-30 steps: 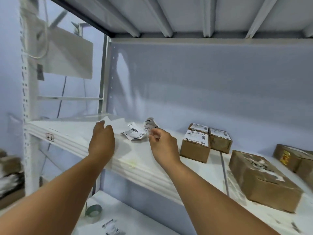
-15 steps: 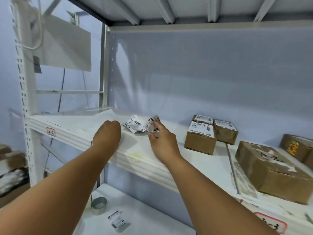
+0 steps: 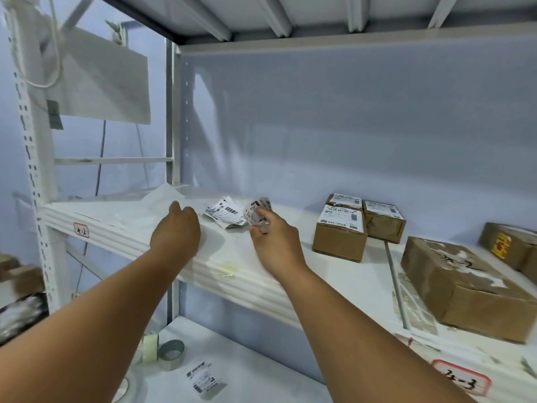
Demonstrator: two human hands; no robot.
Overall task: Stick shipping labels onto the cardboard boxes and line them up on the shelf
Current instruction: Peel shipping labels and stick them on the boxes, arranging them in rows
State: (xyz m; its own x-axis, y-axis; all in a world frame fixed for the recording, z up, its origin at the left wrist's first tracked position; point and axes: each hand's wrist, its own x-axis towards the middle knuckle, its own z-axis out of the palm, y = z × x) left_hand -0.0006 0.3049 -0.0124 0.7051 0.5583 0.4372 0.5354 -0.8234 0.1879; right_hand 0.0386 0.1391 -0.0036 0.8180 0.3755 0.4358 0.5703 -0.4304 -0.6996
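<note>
Lower shelf: white, at the bottom of the frame; two tape rolls and one loose label lie on it.
Left hand: rests on a white sheet, left of centre; the fingers are hidden, so I cannot tell the grip.
Right hand: pinches one held label at frame centre; it is curled, print toward the camera, long axis rising to the upper right.
Middle shelf: white metal.
Label pile: crumpled, just left of the held label.
Small boxes: three, centre right, labels on top.
Large boxes: two, right edge.
Back wall: pale blue.
</note>
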